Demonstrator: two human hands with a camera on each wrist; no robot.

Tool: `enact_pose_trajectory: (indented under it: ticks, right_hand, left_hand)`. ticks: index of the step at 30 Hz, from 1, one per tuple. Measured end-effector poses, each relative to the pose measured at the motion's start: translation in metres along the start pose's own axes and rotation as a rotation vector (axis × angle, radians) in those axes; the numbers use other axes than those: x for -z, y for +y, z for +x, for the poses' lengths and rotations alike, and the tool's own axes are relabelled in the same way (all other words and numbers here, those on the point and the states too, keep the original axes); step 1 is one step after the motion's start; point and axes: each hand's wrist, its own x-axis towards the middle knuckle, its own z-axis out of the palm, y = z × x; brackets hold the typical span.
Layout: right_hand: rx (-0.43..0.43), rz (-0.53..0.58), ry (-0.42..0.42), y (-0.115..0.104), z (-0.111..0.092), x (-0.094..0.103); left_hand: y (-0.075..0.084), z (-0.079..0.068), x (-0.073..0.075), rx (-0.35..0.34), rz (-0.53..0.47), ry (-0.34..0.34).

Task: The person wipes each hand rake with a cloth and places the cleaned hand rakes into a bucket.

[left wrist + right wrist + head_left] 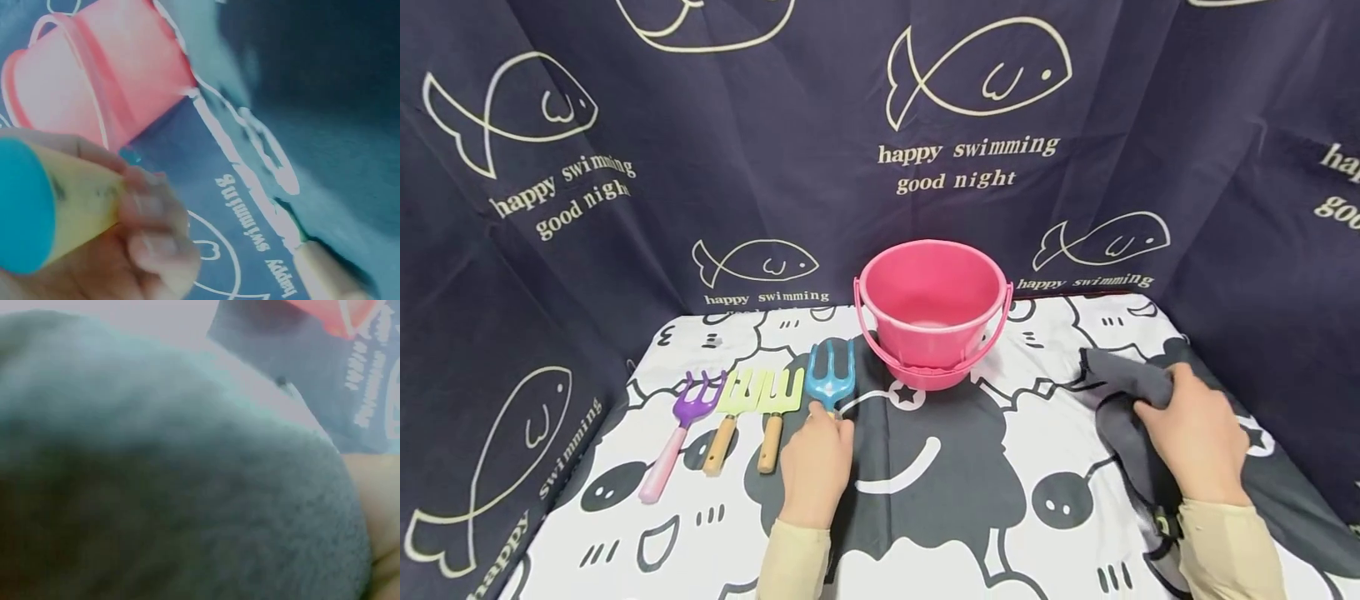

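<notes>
My left hand grips a garden hand fork with blue tines pointing away from me. In the left wrist view its yellow handle with a blue butt end shows, fingers curled round it. Just left of it lie two light green hand forks with wooden handles, one nearer and one further out. A purple fork with a pink handle is leftmost. On the right, my right hand grips a grey, curved padded cloth thing. Its fuzzy rounded surface fills most of the right wrist view.
A pink bucket stands upright at the back middle, its handle hanging down in front. The table cover has a black, white and grey cartoon print. Dark blue curtains with fish drawings hang behind and at both sides.
</notes>
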Motion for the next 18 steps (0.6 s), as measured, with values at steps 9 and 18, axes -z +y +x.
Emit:
enact_pose_trajectory:
  ticks: [9, 18]
  right_hand:
    - [0.005, 0.222, 0.31, -0.056, -0.026, 0.033]
    - [0.235, 0.41, 0.523, -0.11, -0.055, 0.04]
  left_hand:
    - [0.021, -0.002, 0.012, -0.057, -0.076, 0.051]
    - [0.043, -0.012, 0.017, -0.139, -0.114, 0.047]
